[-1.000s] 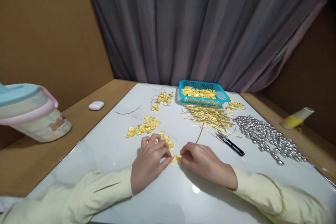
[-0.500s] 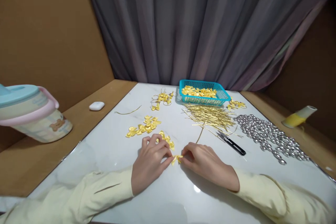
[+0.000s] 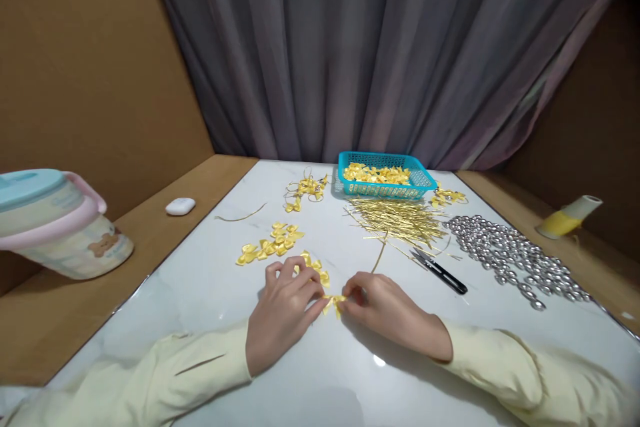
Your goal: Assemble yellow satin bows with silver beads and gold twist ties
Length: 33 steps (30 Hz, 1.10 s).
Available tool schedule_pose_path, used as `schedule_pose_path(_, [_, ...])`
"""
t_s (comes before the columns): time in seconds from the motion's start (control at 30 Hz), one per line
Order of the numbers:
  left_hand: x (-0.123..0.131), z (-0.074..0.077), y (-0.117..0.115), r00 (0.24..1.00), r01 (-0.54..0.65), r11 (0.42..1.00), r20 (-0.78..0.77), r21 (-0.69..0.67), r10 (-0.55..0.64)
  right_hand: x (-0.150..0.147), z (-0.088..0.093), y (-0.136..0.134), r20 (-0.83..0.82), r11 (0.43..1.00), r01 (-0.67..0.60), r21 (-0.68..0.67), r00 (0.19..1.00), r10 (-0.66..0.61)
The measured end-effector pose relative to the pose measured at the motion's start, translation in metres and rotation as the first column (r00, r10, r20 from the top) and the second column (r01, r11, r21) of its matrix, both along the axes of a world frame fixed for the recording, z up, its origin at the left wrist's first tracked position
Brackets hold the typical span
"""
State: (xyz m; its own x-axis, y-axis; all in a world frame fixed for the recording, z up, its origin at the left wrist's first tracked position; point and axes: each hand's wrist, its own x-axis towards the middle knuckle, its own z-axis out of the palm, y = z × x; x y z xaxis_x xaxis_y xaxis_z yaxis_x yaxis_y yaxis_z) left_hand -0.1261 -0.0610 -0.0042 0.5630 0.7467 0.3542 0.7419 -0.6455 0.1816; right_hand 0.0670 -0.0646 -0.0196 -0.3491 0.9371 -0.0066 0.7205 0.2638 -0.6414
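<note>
A small yellow ribbon bow (image 3: 334, 305) is pinched between my two hands, just above the white tabletop. My left hand (image 3: 286, 310) grips its left side between thumb and forefinger. At its right side my right hand (image 3: 393, 310) does the same. A gold twist tie (image 3: 381, 252) runs up from behind my right hand; whether the fingers hold it is hidden. Loose yellow bows (image 3: 270, 245) lie beyond my left hand, some partly covered by its fingers. Black thread snips (image 3: 440, 271) rest to the right of my right hand.
A blue basket (image 3: 425, 181) of yellow bows stands at the back, with a pile of gold ties (image 3: 400, 219) before it. Silver beads (image 3: 520, 260) spread at right. Bows with wire loops (image 3: 306, 190) lie at back left. A bucket-shaped cup (image 3: 65, 233) and white case (image 3: 180, 206) stand left.
Both hands keep their pinch on the bow, and the bow looks slightly more spread out between them. The whole view has shifted a little.
</note>
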Motion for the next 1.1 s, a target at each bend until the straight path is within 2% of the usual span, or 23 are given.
schedule_pose_path(0.17, [-0.002, 0.000, 0.004, 1.000, -0.020, 0.999, -0.001, 0.038, 0.020, -0.001, -0.004, 0.004, -0.139, 0.997, -0.008, 0.073, 0.990, 0.018])
schedule_pose_path(0.3, [-0.004, -0.001, 0.009, 0.999, -0.048, 0.999, -0.009, 0.025, 0.048, 0.000, -0.007, 0.007, -0.166, 0.992, -0.048, 0.118, 0.984, 0.068])
schedule_pose_path(0.47, [-0.007, 0.000, 0.013, 0.998, -0.063, 0.998, 0.008, 0.015, 0.063, 0.003, -0.007, 0.011, -0.152, 0.993, -0.074, 0.088, 0.985, 0.086])
schedule_pose_path(0.8, [-0.001, -0.008, 0.017, 0.999, 0.050, 0.998, 0.020, -0.042, -0.049, 0.002, -0.007, 0.015, -0.165, 0.990, -0.123, 0.063, 0.978, 0.132])
schedule_pose_path(1.1, [0.000, -0.004, 0.016, 0.998, 0.060, 0.996, 0.029, -0.062, -0.059, -0.002, -0.012, 0.016, -0.236, 0.994, -0.103, 0.041, 0.966, 0.110])
